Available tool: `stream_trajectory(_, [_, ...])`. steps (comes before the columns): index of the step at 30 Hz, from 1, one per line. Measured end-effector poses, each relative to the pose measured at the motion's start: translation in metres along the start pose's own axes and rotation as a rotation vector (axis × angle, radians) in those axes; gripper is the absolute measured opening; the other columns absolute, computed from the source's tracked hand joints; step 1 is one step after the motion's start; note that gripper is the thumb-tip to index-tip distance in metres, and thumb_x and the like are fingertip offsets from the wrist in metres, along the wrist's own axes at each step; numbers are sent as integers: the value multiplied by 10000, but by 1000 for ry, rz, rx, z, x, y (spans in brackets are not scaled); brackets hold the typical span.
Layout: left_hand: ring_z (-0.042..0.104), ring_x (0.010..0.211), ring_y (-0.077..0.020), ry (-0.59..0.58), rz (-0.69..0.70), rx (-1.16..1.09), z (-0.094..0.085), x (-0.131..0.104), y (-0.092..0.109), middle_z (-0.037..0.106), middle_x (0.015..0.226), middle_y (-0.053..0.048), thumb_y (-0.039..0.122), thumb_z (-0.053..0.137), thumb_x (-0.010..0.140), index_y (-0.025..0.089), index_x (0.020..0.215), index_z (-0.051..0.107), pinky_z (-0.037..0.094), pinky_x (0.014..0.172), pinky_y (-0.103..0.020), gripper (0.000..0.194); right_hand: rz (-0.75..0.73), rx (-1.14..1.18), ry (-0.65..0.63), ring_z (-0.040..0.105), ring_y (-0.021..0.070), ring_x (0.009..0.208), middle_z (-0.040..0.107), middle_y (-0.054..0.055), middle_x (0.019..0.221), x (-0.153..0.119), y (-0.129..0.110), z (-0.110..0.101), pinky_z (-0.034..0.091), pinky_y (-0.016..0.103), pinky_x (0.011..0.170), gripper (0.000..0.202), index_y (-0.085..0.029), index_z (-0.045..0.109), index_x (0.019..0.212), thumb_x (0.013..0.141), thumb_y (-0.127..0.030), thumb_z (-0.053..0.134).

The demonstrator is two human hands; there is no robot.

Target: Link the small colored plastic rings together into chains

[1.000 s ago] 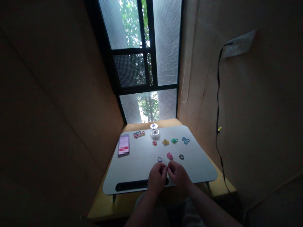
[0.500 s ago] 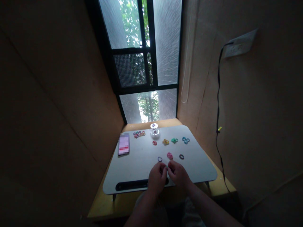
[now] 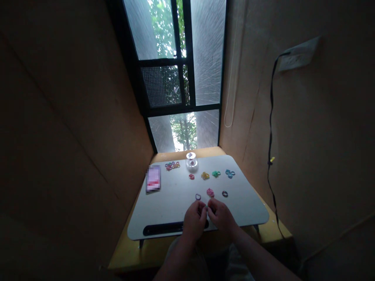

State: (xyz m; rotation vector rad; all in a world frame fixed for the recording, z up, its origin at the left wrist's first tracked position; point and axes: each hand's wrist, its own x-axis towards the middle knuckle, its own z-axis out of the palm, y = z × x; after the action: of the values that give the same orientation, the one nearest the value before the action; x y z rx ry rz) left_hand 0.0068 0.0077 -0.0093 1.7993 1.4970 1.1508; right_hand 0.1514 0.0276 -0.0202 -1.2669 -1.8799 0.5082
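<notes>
My left hand (image 3: pixel 195 218) and my right hand (image 3: pixel 220 214) meet over the front of a white lap table (image 3: pixel 170 203). Their fingertips pinch together on something small, too tiny to make out. Just beyond them lie a purple band (image 3: pixel 198 197), a pink pile of bands (image 3: pixel 210 192) and a dark band (image 3: pixel 224 193). Farther back are red (image 3: pixel 191 176), yellow (image 3: pixel 205 175), green (image 3: pixel 216 174) and blue (image 3: pixel 230 173) groups of bands.
Mixed coloured bands (image 3: pixel 172 166) lie at the back left, near a blurred pink card-like object (image 3: pixel 153 178). A clear round container (image 3: pixel 191 163) stands at the back. A black slot (image 3: pixel 162 228) runs along the front edge. A cable (image 3: pixel 271 117) hangs on the right wall.
</notes>
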Motion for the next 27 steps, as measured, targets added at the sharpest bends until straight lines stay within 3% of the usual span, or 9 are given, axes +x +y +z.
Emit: stream_trajectory(27, [503, 658, -143, -2, 2, 9, -1, 0, -3, 543, 697, 14, 264, 485, 866, 189, 790, 531, 341, 627, -251, 116, -11, -2, -8, 468, 129, 579, 498, -27, 615, 1, -4, -2, 328, 232, 562, 137, -207, 456, 679, 814, -210, 482])
